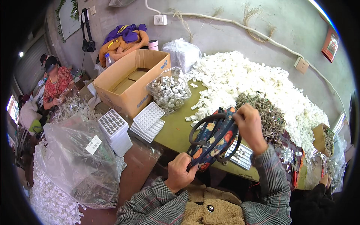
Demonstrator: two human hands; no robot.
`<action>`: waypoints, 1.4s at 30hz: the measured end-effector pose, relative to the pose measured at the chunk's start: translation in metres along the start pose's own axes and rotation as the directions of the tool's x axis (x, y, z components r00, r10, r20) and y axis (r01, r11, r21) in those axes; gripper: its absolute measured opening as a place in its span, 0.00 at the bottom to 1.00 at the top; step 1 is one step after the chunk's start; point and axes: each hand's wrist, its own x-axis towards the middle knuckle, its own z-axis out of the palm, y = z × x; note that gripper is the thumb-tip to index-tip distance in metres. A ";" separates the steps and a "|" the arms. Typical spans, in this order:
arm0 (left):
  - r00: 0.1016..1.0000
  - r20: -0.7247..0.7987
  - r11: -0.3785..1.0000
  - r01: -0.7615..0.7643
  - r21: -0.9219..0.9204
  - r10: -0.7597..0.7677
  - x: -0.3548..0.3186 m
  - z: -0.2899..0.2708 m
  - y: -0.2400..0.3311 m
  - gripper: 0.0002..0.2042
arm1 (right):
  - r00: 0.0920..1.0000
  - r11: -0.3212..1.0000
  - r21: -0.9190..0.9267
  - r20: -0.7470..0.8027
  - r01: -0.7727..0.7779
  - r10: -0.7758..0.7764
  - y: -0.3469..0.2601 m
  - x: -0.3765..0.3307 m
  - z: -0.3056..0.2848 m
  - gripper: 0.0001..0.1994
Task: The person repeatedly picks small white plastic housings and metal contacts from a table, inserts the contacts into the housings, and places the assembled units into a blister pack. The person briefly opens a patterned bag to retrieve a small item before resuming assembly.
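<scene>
Left hand [180, 172], head view: closed, thumb and fingers gripping the 7 o'clock end of a dark floral bag [214, 142]. Right hand [249, 125]: fingers curled, pinching its 1 o'clock edge; dark looped handles stand out from the bag. Bag between 4 and 5 o'clock of view centre, over near edge of green bench [176, 129]; contact beneath cannot be told. From bag: white pieces [258, 82] heaped at 1, dark curled parts [264, 118] at 2, white tray [243, 157] partly hidden at 4, cardboard box [144, 92] at 10, clear sack of parts [170, 92] at 11.
</scene>
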 end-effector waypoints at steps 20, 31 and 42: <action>0.854 0.436 0.956 0.284 0.071 -0.286 0.121 0.016 0.017 0.15 | 0.955 0.935 0.197 0.025 -0.295 0.296 -0.008 -0.086 -0.086 0.05; 0.956 -0.047 0.853 0.236 -0.466 -0.291 0.227 -0.181 0.108 0.14 | 0.929 0.905 0.211 0.068 -0.370 0.364 0.011 -0.132 -0.080 0.03; 0.704 -0.706 0.438 0.613 0.658 0.076 0.293 -0.340 -0.078 0.19 | 0.957 0.943 0.212 0.191 -0.256 0.217 -0.004 -0.155 -0.070 0.04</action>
